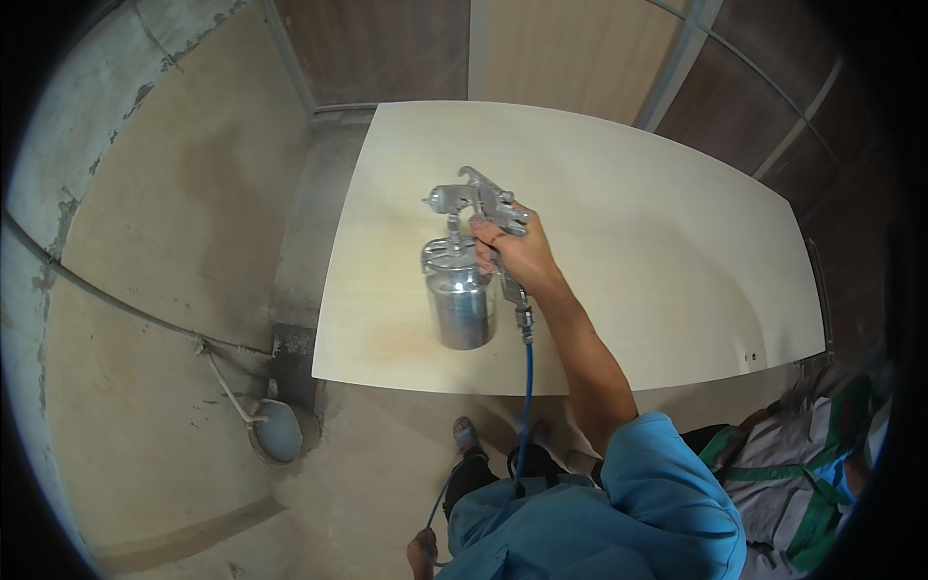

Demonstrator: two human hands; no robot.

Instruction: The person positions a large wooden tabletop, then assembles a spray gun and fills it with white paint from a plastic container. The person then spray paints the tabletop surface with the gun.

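Note:
My right hand (517,246) is wrapped round the grip of a metal spray gun (483,198). Its nozzle points left, and a silver paint cup (462,304) hangs beneath it. The gun is held above a large pale panel (638,261). From a fitting at the bottom of the grip, a blue air hose (529,396) runs down toward my body. Low in the view, my left hand (421,553) is closed round a loop of that hose by my left side.
A bucket (280,432) with whitish liquid and a stick in it stands on the floor at left. Along the left wall runs a grey hose (116,302). Brown panels (377,53) stand behind. Another person (788,474) is close at lower right.

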